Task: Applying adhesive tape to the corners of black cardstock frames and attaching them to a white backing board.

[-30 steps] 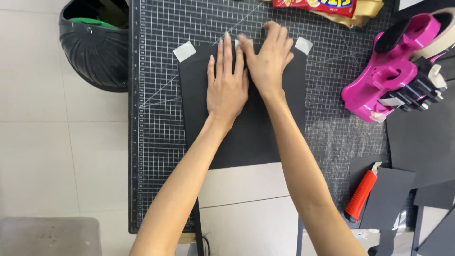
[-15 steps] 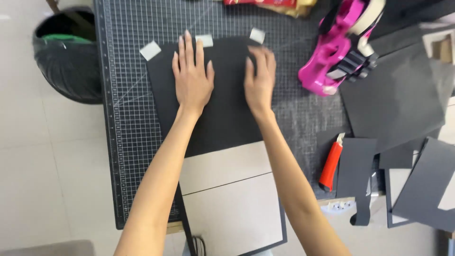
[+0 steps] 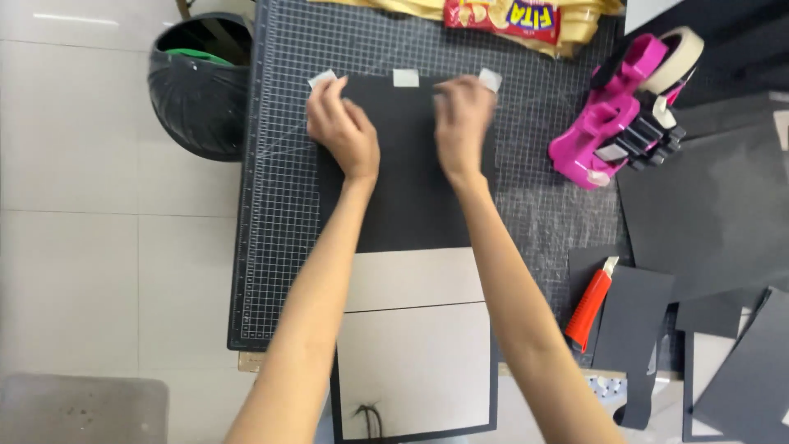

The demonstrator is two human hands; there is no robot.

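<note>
Black sheet (image 3: 408,164), centre frame on cutting mat (image 3: 279,247), taped along top edge; left hand (image 3: 343,131) and right hand (image 3: 463,123) press down, fingers curled, apparently grasping nothing.

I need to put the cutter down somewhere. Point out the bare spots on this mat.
Bare grid lies left of the black sheet, down the cutting mat to its lower edge, and between the sheet and the pink tape dispenser. The right side is crowded: red cutter and dark card offcuts.
</note>
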